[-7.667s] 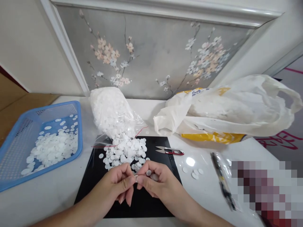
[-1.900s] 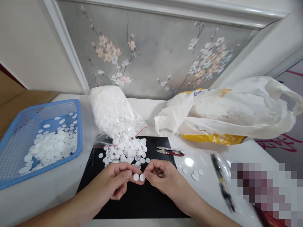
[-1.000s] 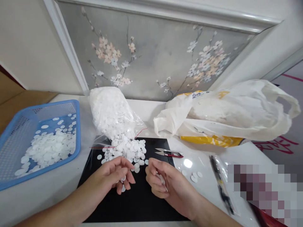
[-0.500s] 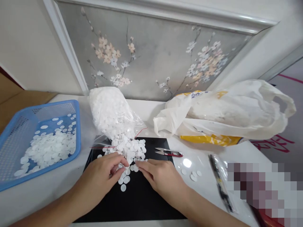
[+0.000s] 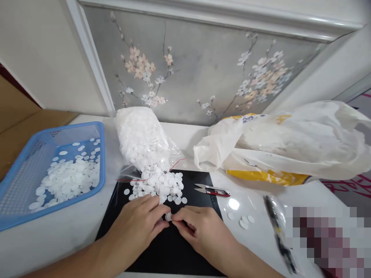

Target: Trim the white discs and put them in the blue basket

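Between my two hands a small white plastic disc [image 5: 168, 217] is pinched, perhaps with another stacked behind it. My left hand [image 5: 140, 221] grips it from the left with thumb and forefinger. From the right, the closed fingertips of my right hand [image 5: 199, 227] press on its other side. Both hands are over the black mat [image 5: 174, 255], just in front of a heap of similar white discs [image 5: 165, 183]. The heap spills from the mouth of a clear plastic bag [image 5: 139, 135] full of discs. The left fingers partly cover the heap's near edge.
A blue basket [image 5: 102, 162] holding many white discs stands at the left. Thread snips [image 5: 213, 190] lie on the mat's right side. Farther right are several loose discs [image 5: 245, 222], a packaged black pen-like item [image 5: 279, 235] and a white-and-yellow plastic bag [image 5: 266, 175].
My hands have drawn nearer each other and away from the heap, now meeting at a disc. Loose discs at the heap's front are no longer seen there. The view has shifted slightly.
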`<move>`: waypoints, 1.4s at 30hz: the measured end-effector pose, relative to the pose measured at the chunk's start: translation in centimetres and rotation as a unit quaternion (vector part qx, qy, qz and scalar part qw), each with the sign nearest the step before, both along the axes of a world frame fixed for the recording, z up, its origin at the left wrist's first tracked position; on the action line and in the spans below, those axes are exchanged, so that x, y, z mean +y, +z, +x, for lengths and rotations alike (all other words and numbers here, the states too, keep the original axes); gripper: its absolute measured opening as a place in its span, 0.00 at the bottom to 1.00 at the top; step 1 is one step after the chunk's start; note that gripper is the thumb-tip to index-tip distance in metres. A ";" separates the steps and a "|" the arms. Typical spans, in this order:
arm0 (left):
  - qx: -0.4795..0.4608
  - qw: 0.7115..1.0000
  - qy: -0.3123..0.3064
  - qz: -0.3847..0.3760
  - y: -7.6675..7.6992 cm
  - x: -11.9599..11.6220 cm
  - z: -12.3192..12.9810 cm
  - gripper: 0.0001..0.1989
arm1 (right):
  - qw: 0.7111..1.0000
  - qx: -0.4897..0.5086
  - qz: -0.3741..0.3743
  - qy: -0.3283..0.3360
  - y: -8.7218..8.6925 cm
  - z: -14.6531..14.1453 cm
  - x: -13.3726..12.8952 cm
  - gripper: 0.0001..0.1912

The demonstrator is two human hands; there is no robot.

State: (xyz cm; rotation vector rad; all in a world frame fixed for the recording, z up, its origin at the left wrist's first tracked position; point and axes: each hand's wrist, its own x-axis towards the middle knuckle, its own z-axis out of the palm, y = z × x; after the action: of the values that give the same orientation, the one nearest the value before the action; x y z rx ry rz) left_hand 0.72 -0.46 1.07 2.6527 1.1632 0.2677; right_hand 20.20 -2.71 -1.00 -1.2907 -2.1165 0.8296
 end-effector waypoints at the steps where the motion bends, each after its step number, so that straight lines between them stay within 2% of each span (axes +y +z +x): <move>1: 0.001 1.000 0.000 0.003 -0.1 0.0 0.1 0.07 | 1.000 0.007 -0.027 -0.009 0.2 0.1 0.0 0.10; 4: -0.008 1.000 -0.001 -0.007 -0.3 0.0 0.1 0.06 | 0.987 0.041 -0.141 -0.063 1.2 0.3 0.4 0.07; 7: -0.023 1.000 -0.011 -0.017 -0.5 0.1 0.1 0.06 | 0.957 0.121 -0.242 -0.108 2.0 0.8 0.9 0.08; 9: -0.028 0.999 -0.023 -0.005 -0.6 0.1 0.0 0.06 | 0.926 0.192 -0.306 -0.115 2.2 1.0 1.2 0.09; 12: -0.023 0.997 -0.049 0.048 -0.6 0.0 0.0 0.05 | 0.860 0.289 -0.403 -0.117 2.2 1.2 1.4 0.11; 15: -0.026 0.994 -0.059 0.090 -0.7 -0.1 0.1 0.07 | 0.813 0.347 -0.453 -0.112 2.1 1.2 1.4 0.15; 18: -0.043 0.993 -0.056 0.098 -0.6 -0.1 0.1 0.09 | 0.800 0.366 -0.462 -0.112 2.1 1.2 1.5 0.17; 21: -0.067 0.994 -0.046 0.070 -0.6 -0.1 0.1 0.12 | 0.804 0.362 -0.459 -0.112 2.2 1.2 1.6 0.18; 24: -0.105 0.994 -0.015 -0.005 -0.4 0.1 0.1 0.12 | 0.809 0.357 -0.453 -0.113 2.2 1.1 1.5 0.17; 26: -0.130 0.986 0.038 -0.093 0.1 0.2 0.1 0.11 | 0.809 0.365 -0.446 -0.115 2.2 1.0 1.5 0.15; 28: -0.164 0.957 0.116 -0.211 0.7 0.4 0.2 0.10 | 0.797 0.389 -0.447 -0.116 2.3 0.9 1.4 0.11; 30: -0.212 0.903 0.173 -0.332 1.3 0.6 0.3 0.13 | 0.773 0.425 -0.456 -0.115 2.3 0.8 1.3 0.08; 32: -0.260 0.841 0.193 -0.433 1.7 0.7 0.5 0.15 | 0.759 0.448 -0.460 -0.109 2.3 0.6 1.3 0.07; 35: -0.299 0.774 0.206 -0.519 1.7 0.6 0.7 0.16 | 0.768 0.444 -0.455 -0.085 2.1 0.4 1.3 0.10; 37: -0.308 0.754 0.216 -0.539 1.6 0.5 0.7 0.17 | 0.769 0.446 -0.454 -0.061 1.9 0.3 1.3 0.13; 42: -0.321 0.731 0.230 -0.557 1.5 0.4 0.5 0.19 | 0.748 0.474 -0.464 -0.036 1.6 0.3 1.3 0.19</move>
State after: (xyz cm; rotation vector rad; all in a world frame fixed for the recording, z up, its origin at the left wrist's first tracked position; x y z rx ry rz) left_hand 1.26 -0.03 2.55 1.0634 1.1421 0.3629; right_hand 20.53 -1.38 0.58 -0.9317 -0.7788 2.0887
